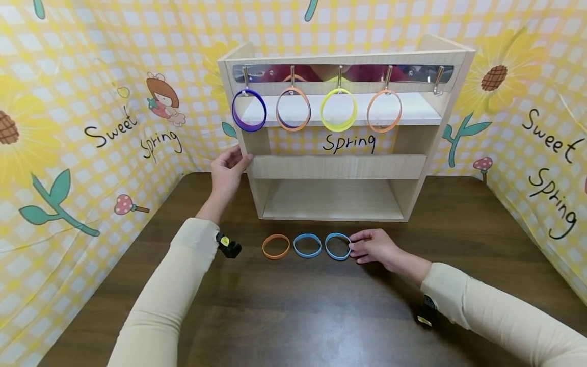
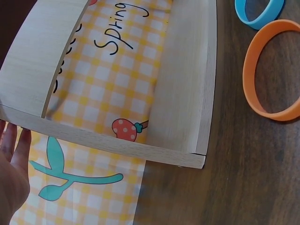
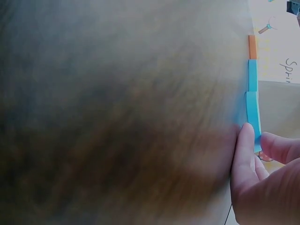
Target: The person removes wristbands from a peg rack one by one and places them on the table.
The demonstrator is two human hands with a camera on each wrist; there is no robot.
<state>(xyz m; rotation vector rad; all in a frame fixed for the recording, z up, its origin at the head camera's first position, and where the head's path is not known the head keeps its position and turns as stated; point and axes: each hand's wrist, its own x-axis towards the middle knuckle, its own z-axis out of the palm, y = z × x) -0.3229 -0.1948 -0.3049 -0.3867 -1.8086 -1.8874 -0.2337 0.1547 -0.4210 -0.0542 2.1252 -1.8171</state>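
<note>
My left hand holds the left side panel of a pale wooden rack, thumb at its front edge and fingers along the outer face. In the right wrist view, my right hand pinches the near end of a light blue silicone wristband between thumb and finger. That band lies on the table at the right end of a row. Beside it are another blue wristband and an orange wristband, neither touched by a hand.
A metal hook strip crosses the rack's top. From its hooks hang a purple band, an orange band, a yellow band and another orange band. The rightmost hook is bare. Checked cloth surrounds the brown table.
</note>
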